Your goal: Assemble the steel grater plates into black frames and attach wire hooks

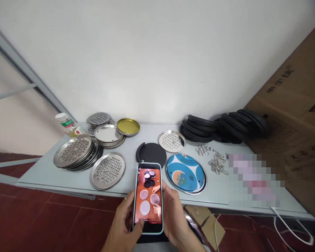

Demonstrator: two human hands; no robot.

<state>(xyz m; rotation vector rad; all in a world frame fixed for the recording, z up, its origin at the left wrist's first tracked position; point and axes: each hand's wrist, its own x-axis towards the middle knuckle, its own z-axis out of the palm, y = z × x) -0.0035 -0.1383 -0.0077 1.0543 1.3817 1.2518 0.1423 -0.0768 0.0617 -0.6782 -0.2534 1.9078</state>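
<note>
Both hands hold a smartphone (148,199) in a pale blue case, upright in front of the shelf edge. My left hand (126,220) grips its left side, the thumb lying on the lower screen. Around the right edge, my right hand (174,213) is closed. On the screen, hands handle round discs on an orange surface. Just beyond the phone lie a black round disc (154,154) with a raised curved rim piece, and a blue-and-white patterned disc (186,173) on a metal plate. A perforated metal grater disc (108,170) lies to the left.
Stacked grater discs (73,150), silver plates (109,133) and a gold plate (128,126) stand left, near a jar (65,122). Another grater disc (172,141), black rings (199,127) and metal clips (217,162) lie right. A cardboard box (291,140) borders the shelf; a blurred patch covers something.
</note>
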